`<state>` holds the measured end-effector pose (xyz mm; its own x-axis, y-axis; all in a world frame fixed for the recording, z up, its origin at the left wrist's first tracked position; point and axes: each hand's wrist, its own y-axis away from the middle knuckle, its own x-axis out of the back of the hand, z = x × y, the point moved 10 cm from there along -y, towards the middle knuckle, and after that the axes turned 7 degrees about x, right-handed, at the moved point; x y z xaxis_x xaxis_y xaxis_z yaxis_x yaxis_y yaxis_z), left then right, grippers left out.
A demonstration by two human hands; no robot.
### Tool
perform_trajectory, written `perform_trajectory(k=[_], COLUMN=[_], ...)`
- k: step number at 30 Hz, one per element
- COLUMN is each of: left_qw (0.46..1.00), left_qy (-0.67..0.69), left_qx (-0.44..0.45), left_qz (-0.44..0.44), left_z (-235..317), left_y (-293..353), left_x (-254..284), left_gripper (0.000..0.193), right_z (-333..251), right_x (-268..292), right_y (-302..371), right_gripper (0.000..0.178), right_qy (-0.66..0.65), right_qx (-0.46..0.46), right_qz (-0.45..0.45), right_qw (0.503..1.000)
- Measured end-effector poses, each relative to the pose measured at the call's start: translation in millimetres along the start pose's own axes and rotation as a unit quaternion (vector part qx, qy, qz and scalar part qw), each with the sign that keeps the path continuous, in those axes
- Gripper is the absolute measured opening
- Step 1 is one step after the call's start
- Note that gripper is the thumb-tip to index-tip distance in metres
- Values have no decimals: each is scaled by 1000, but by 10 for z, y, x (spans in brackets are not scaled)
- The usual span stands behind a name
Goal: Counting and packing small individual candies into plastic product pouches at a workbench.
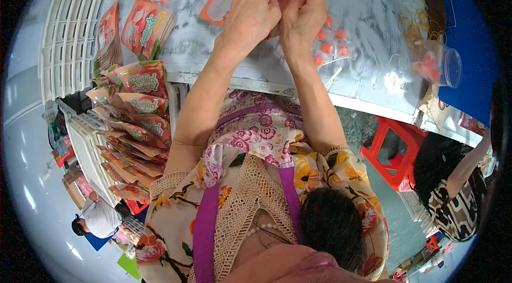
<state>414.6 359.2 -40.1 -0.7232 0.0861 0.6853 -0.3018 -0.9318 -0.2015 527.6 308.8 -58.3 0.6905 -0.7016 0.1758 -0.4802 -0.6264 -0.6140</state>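
Over the table [373, 64], both of my hands are close together on an orange-pink pouch [223, 1] with a pale oval window. My left hand [253, 14] is closed, its fingertips pinching the pouch near the right hand. Curled around the pouch's right end is my right hand [303, 19], thumb raised; the exact grip is partly hidden between the hands. Several small clear-wrapped red candies [326, 47] lie just below and beside my right hand.
Stacks of printed pouches [145, 28] stand at the left; more fill a white crate [96, 150] below them. A white plastic rack [72, 43] is farther left. At right are rubber bands [421, 23], a clear cup [438, 64] holding red candies, a red stool [392, 150] and another person [453, 203].
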Motion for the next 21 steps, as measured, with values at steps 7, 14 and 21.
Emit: perform_trajectory(k=[7, 14, 21], left_qw=[998, 988, 983], left_qy=[-47, -62, 154], left_qx=[-39, 106, 79], left_qz=[-17, -91, -59], left_z=[24, -390, -272], left_y=[-75, -262, -406], left_x=[55, 175, 675], left_gripper=[35, 34, 26], right_z=[133, 145, 220], right_x=[-271, -59, 727], right_y=[1, -204, 136], right_gripper=[38, 32, 71], right_qy=[-203, -302, 204], right_qx=[-275, -206, 89], right_qz=[-73, -35, -259], right_qw=[937, 930, 940])
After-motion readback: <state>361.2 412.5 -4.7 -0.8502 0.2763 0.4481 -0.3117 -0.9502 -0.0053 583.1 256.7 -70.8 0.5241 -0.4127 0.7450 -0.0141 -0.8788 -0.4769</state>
